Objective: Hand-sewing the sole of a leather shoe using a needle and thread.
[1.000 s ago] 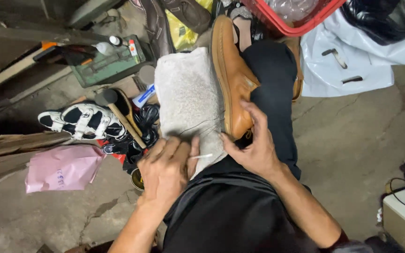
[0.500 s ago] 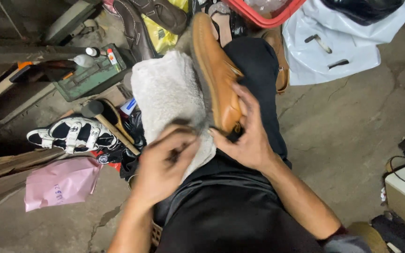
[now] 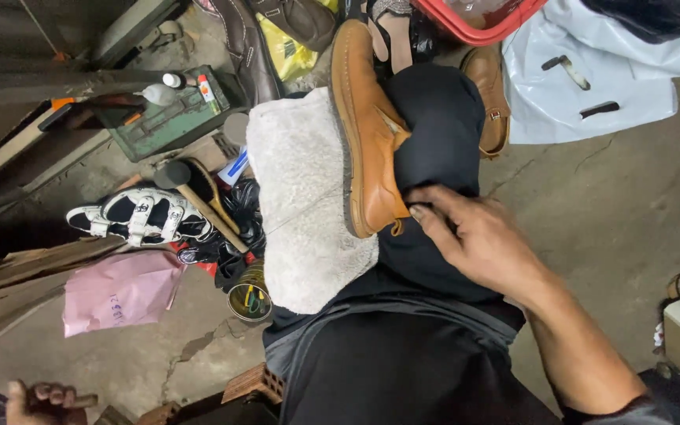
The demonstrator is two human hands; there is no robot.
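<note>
Shoe [image 3: 367, 130] lies lengthwise along the thigh, heel toward right hand [image 3: 478, 240].

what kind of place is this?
Likely a shoe-repair workspace on a cracked concrete floor. A tan leather shoe lies across the person's lap on a white fleecy cloth, steadied by the right hand; a hammer and other shoes lie nearby.

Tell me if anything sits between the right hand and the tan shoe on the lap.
Nothing visible does. The right hand already rests at the heel end of the tan leather shoe, fingertips touching it. The shoe lies on its side against the grey fleecy cloth, on the lap.
</note>
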